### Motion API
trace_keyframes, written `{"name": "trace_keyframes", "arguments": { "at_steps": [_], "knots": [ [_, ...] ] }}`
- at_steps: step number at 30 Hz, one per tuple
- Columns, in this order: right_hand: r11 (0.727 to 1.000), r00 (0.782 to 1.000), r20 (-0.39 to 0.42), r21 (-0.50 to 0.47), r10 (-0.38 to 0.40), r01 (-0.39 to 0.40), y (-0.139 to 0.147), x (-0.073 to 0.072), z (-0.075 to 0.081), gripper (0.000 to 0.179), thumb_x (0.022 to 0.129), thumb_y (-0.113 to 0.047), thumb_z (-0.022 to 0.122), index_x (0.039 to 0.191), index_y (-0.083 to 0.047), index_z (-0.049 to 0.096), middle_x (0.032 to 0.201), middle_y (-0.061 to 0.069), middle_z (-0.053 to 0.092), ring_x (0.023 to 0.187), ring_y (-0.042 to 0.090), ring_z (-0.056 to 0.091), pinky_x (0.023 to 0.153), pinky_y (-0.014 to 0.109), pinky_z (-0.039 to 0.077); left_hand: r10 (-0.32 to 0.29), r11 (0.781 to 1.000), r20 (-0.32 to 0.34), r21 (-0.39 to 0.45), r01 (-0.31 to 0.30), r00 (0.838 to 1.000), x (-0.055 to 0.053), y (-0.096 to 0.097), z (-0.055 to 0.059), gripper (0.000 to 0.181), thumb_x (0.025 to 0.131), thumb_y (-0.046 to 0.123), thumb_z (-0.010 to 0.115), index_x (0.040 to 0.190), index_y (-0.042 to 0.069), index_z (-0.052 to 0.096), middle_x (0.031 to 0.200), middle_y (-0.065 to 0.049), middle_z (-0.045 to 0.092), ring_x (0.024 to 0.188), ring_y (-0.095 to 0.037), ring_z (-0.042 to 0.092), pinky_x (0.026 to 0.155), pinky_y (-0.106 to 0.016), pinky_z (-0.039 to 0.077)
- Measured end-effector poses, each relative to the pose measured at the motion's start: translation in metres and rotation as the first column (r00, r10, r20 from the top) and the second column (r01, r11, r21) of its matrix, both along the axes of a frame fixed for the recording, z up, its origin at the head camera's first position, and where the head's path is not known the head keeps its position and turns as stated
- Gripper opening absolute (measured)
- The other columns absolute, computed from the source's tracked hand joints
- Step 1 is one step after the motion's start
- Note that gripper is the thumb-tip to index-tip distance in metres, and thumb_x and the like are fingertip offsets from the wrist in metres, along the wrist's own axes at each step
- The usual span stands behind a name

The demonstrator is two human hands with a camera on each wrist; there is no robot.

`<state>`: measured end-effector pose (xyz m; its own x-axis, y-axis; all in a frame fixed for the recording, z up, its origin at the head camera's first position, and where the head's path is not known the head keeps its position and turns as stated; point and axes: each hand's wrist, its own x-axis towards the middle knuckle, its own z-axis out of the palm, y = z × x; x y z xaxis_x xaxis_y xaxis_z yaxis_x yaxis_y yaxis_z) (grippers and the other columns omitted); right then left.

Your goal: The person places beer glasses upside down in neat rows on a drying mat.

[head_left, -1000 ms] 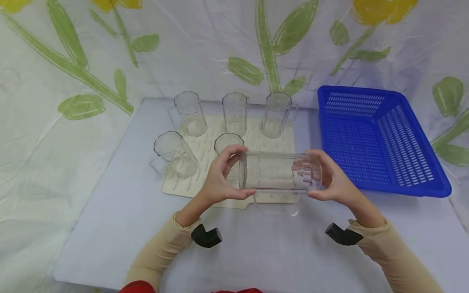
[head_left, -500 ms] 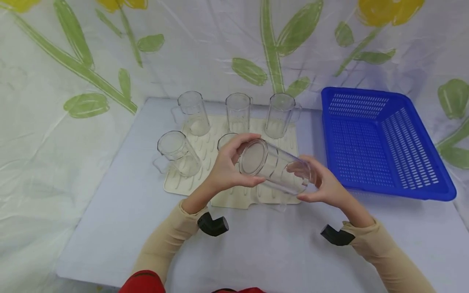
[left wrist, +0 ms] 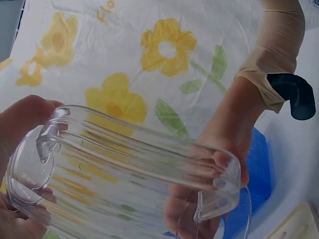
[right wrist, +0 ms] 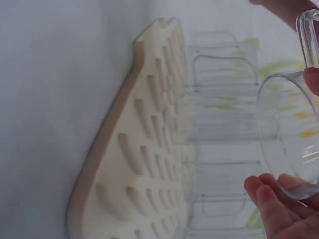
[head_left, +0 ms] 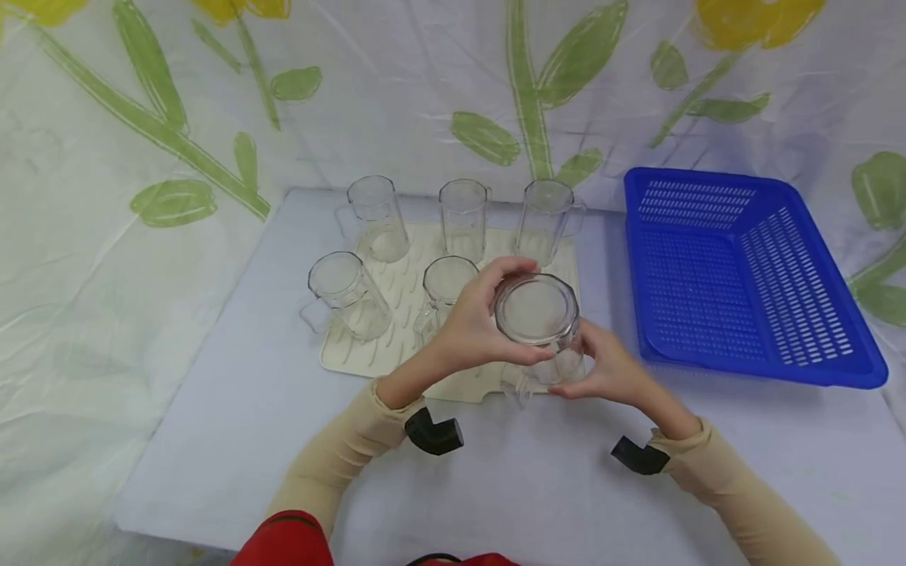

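Observation:
A clear faceted mug [head_left: 536, 308] is held in both hands above the front right of the cream drying mat [head_left: 453, 387]. Its base faces up toward the head camera, and its handle [head_left: 520, 389] points toward the person. My left hand [head_left: 470, 330] grips the base end between thumb and fingers. Lower down, my right hand [head_left: 614, 373] holds the rim end. In the right wrist view the round rim [right wrist: 264, 132] opens above the mat, with right fingers [right wrist: 279, 211] against it. Part of the right hand is hidden behind the mug in the head view.
Several similar clear mugs stand upright on the mat: a back row including a left mug [head_left: 378, 220], plus a front-left mug [head_left: 350, 295] and a front-middle mug [head_left: 447, 287] close to my left hand. A blue plastic basket [head_left: 750, 376] sits to the right on the white-covered table.
The mug has swung from lying sideways to base-up, still in both hands. The left hand has moved right, the right hand slightly left, bringing the hands closer together.

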<state>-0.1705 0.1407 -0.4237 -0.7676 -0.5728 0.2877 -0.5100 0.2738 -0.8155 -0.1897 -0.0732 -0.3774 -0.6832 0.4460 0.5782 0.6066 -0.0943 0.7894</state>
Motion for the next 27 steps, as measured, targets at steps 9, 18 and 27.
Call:
{"name": "trace_keyframes", "arguments": {
  "at_steps": [9, 18, 27],
  "knots": [
    [0.995, 0.997, -0.034, 0.075, -0.069, 0.071, -0.006, 0.003, -0.002, 0.081, 0.052, 0.002, 0.082, 0.121, 0.010, 0.040, 0.115, 0.021, 0.051, 0.105, 0.025, 0.047, 0.085, 0.026, 0.041, 0.002, 0.983, -0.074, -0.182, -0.015, 0.997, -0.002, 0.015, -0.001, 0.082, 0.051, 0.014, 0.087, 0.118, -0.004, 0.044, 0.116, -0.014, 0.049, 0.106, -0.012, 0.044, 0.089, -0.023, 0.038],
    [0.991, 0.995, 0.044, 0.103, -0.085, 0.081, -0.005, 0.004, -0.009, 0.084, 0.054, 0.002, 0.082, 0.125, 0.008, 0.037, 0.119, 0.020, 0.048, 0.108, 0.027, 0.045, 0.086, 0.035, 0.042, 0.014, 0.975, -0.057, -0.221, -0.026, 0.998, -0.001, 0.016, -0.004, 0.081, 0.051, 0.015, 0.086, 0.118, -0.005, 0.044, 0.117, -0.013, 0.049, 0.105, -0.012, 0.043, 0.088, -0.022, 0.038],
    [0.994, 0.987, 0.131, 0.079, -0.087, 0.077, 0.002, -0.008, -0.030, 0.091, 0.057, -0.005, 0.084, 0.130, 0.007, 0.033, 0.125, 0.022, 0.043, 0.112, 0.033, 0.042, 0.088, 0.043, 0.040, 0.023, 0.967, -0.095, -0.251, -0.046, 0.995, -0.007, 0.018, -0.008, 0.080, 0.053, 0.019, 0.086, 0.118, -0.003, 0.045, 0.116, -0.014, 0.049, 0.105, -0.013, 0.042, 0.088, -0.021, 0.037]
  ]
}}
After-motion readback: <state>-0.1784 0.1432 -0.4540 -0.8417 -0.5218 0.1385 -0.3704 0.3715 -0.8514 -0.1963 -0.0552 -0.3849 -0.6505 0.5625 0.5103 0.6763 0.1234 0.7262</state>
